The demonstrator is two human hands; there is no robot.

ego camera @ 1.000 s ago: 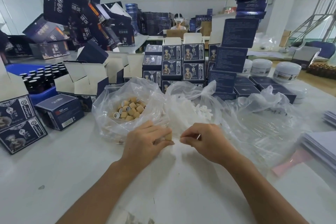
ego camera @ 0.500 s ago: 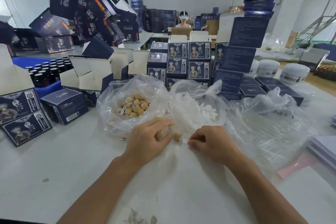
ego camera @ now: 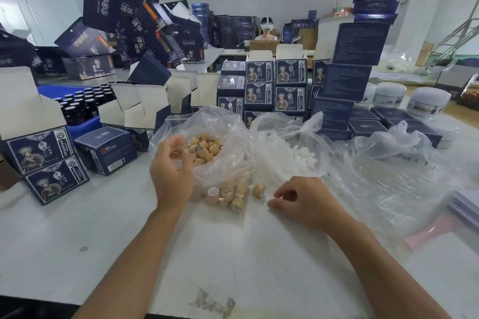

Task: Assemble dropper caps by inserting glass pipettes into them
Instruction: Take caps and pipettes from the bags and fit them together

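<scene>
Tan dropper caps (ego camera: 204, 149) fill an open clear bag (ego camera: 233, 137) in front of me. Several more caps (ego camera: 230, 195) lie on the table under the bag's front fold, and a single cap (ego camera: 258, 190) lies just right of them. My left hand (ego camera: 171, 171) hovers at the bag's left side, fingers loosely curled and holding nothing. My right hand (ego camera: 303, 202) rests on the plastic sheet right of the single cap, its fingers curled under; anything held in them is hidden. A second bag holds small white parts (ego camera: 303, 155). No glass pipette is clearly visible.
Dark blue printed boxes (ego camera: 274, 88) are stacked behind the bags, with open ones (ego camera: 145, 111) at the left. A blue tray of dark bottles (ego camera: 85, 103) sits far left. White jars (ego camera: 427, 102) stand at the right. A person sits at a table far behind.
My left hand let go of the cap it held and rose up and left toward the bag of caps. The released cap now lies on the table. My right hand stayed low.
</scene>
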